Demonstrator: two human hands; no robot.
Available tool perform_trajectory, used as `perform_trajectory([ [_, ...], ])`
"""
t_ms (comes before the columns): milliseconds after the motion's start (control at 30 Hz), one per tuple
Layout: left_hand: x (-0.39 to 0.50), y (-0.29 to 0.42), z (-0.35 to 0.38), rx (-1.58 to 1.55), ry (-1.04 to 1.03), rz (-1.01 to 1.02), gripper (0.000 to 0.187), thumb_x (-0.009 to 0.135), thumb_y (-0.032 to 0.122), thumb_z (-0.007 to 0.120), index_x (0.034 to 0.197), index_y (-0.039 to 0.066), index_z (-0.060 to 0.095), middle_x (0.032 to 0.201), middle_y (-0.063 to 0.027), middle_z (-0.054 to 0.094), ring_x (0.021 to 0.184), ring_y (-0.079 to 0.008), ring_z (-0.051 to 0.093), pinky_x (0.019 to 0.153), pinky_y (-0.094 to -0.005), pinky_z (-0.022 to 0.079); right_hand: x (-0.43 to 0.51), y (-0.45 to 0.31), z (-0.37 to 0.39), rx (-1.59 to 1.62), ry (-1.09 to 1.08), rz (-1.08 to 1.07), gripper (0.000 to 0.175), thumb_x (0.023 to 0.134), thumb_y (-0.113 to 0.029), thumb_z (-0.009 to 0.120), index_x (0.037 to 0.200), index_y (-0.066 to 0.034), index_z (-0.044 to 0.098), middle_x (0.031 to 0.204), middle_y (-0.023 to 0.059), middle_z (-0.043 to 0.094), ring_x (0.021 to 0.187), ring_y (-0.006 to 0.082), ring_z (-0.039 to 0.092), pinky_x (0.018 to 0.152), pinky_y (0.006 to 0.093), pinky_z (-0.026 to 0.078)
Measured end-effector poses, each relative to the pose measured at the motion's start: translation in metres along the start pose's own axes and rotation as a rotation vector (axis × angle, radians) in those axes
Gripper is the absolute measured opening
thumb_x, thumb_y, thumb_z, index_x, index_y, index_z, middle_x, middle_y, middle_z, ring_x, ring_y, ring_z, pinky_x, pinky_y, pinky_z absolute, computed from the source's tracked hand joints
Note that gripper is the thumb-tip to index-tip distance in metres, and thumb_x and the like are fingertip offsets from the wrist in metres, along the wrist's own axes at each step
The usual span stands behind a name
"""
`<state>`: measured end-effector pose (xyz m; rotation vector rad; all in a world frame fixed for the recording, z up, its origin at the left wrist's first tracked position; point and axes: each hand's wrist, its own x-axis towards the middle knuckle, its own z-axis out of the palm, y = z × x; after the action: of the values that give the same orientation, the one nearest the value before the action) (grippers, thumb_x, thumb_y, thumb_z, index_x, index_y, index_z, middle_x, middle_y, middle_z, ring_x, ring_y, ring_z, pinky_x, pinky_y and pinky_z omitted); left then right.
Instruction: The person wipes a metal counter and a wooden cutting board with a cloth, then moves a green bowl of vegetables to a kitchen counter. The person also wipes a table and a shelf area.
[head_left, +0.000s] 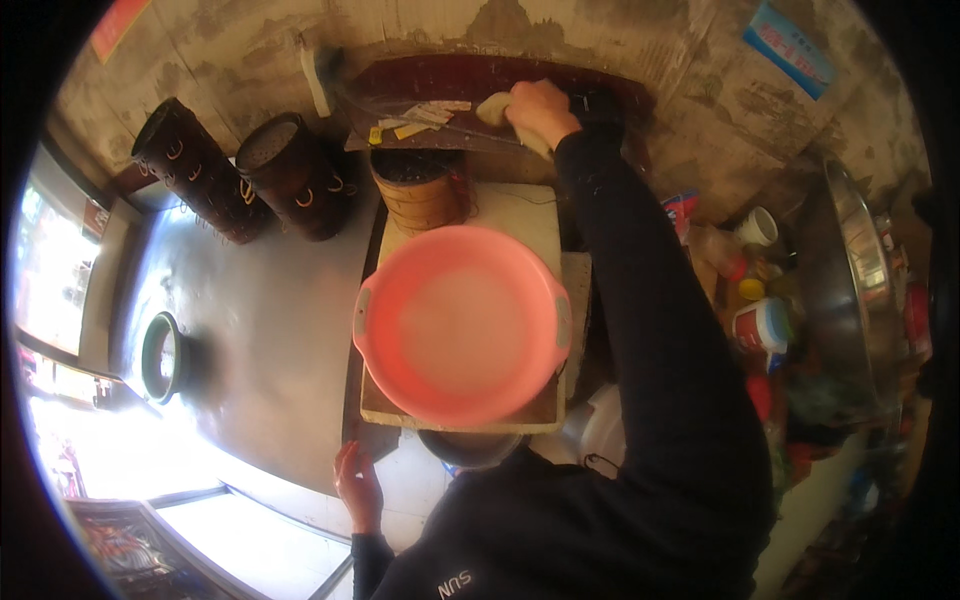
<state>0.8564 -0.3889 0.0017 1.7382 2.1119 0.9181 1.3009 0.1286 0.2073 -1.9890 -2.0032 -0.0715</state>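
Note:
My right hand (541, 112) is stretched out over a dark red shelf (442, 133) at the wall, closed on a pale, crumpled cloth (493, 110). My left hand (358, 480) hangs near the lower edge of the metal counter, fingers partly bent, and nothing shows in it. Between the hands a pink plastic basin (465, 330) with cloudy liquid stands on a board (517, 206). Behind the basin sits a round bamboo steamer (420, 199) with a dark top. Pale strips and a small yellow item lie on the shelf, left of my right hand.
Two tall dark cylindrical stacks with metal rings (292, 180) stand at the back of the metal counter (277, 322). A green-rimmed round container (161, 358) is at its left. At right are jars, a white tub (763, 324) and a large metal pan (840, 300).

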Motion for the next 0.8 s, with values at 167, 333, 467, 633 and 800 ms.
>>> perform_trajectory([
  [167,0.010,-0.002,0.000,0.018,-0.010,0.026,0.024,0.096,0.011,0.066,0.117,0.001,0.069,0.125,-0.0186,0.068,0.113,-0.0363,0.066,0.097,-0.0434,0.053,-0.034,-0.028,-0.004,0.197,0.199,-0.170,0.051,0.079,-0.032,0.076,0.126,-0.0146,0.069,0.125,0.0113,0.068,0.114,0.0355,0.065,0.094,0.0459,0.055],
  [333,0.022,0.004,0.000,-0.049,-0.018,0.012,0.027,0.096,0.012,0.065,0.120,0.001,0.068,0.127,-0.0187,0.066,0.115,-0.0364,0.065,0.098,-0.0434,0.053,-0.081,0.001,-0.028,0.106,0.533,-0.414,0.046,0.075,-0.015,0.075,0.121,-0.0154,0.070,0.120,0.0087,0.065,0.113,0.0339,0.062,0.090,0.0465,0.055],
  [467,0.040,0.013,0.009,-0.045,-0.079,0.043,0.028,0.095,0.012,0.065,0.121,0.001,0.068,0.127,-0.0191,0.066,0.116,-0.0371,0.065,0.099,-0.0435,0.052,-0.101,0.090,-0.039,-0.172,0.412,-0.301,0.061,0.072,-0.009,0.080,0.130,-0.0173,0.065,0.134,0.0090,0.059,0.121,0.0349,0.058,0.097,0.0447,0.053],
  [633,0.047,0.003,0.013,-0.040,-0.095,0.084,0.027,0.095,0.010,0.066,0.120,0.001,0.069,0.127,-0.0193,0.066,0.116,-0.0372,0.065,0.100,-0.0437,0.052,-0.119,0.164,-0.023,-0.121,0.477,-0.112,0.059,0.078,-0.009,0.074,0.135,-0.0185,0.062,0.133,0.0121,0.060,0.115,0.0369,0.059,0.091,0.0489,0.054],
  [800,0.047,0.010,0.006,-0.063,-0.094,-0.001,0.027,0.094,0.009,0.067,0.120,0.001,0.069,0.125,-0.0190,0.067,0.115,-0.0370,0.065,0.099,-0.0439,0.052,-0.106,0.170,-0.032,0.321,0.445,0.248,0.056,0.078,-0.013,0.076,0.133,-0.0089,0.063,0.124,0.0201,0.067,0.113,0.0375,0.065,0.096,0.0473,0.053],
])
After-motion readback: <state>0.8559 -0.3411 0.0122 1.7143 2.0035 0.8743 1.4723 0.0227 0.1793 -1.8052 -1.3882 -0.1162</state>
